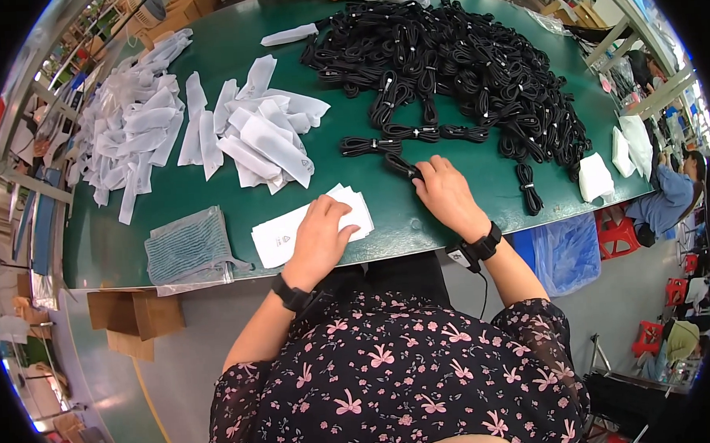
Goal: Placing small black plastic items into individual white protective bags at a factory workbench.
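My left hand [321,232] rests on a stack of flat white pouches [280,239] near the front edge of the table, its thumb spread from the fingers. Just to the right, my right hand [450,195] pinches one end of a coiled black cable bundle [401,166]. Beyond that bundle, more tied cable coils [370,146] lie singly, in front of a large heap of black cables [443,55]. A loose pile of filled white pouches [268,138] lies farther off, beyond my left hand.
Another heap of white pouches [133,132] covers the table's left side. A bagged grey-green mesh bundle [188,244] sits at the front left edge. White wrappings [596,177] lie at the right end. Below are an open cardboard box [141,314] and a blue plastic-lined bin [566,252]. People sit beyond.
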The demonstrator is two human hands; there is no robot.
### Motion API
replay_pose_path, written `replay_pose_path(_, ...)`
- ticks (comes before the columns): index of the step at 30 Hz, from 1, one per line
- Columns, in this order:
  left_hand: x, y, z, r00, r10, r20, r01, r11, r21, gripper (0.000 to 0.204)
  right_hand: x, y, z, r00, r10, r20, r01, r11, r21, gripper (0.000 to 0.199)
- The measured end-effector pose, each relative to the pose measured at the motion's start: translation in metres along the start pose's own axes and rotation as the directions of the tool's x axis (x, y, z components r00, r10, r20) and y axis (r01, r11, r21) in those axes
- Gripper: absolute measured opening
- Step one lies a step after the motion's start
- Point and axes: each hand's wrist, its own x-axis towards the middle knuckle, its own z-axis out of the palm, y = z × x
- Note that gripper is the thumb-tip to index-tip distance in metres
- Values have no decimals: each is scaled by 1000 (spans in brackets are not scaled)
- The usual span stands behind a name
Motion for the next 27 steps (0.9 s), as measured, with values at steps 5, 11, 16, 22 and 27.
replay_pose_path(5, -6, -3, 13, 1000, -17, 2, 17, 994, 106, 10, -12, -24, 2, 978, 156, 139, -207, 810, 549, 25)
replay_pose_path(11, -8, -2, 7, 971, -239, 32, 241, 958, -156, 8, -17, -52, -24, 996, -15, 91, -37, 839, 543, 26)
replay_pose_path(16, -7, 0, 4, 965, -263, -12, 245, 914, -324, 8, -17, -53, -33, 974, -190, 125, 121, 898, 423, 22)
replay_pose_path(22, -1, 7, -6, 978, 207, -36, -210, 970, -123, 8, -12, -50, -18, 947, -147, 287, -106, 700, 707, 26)
replay_pose_path(27, 9, 10, -12, 980, 177, -89, -186, 976, -113, 7, -6, -57, -9, 981, -139, 137, -13, 654, 756, 35)
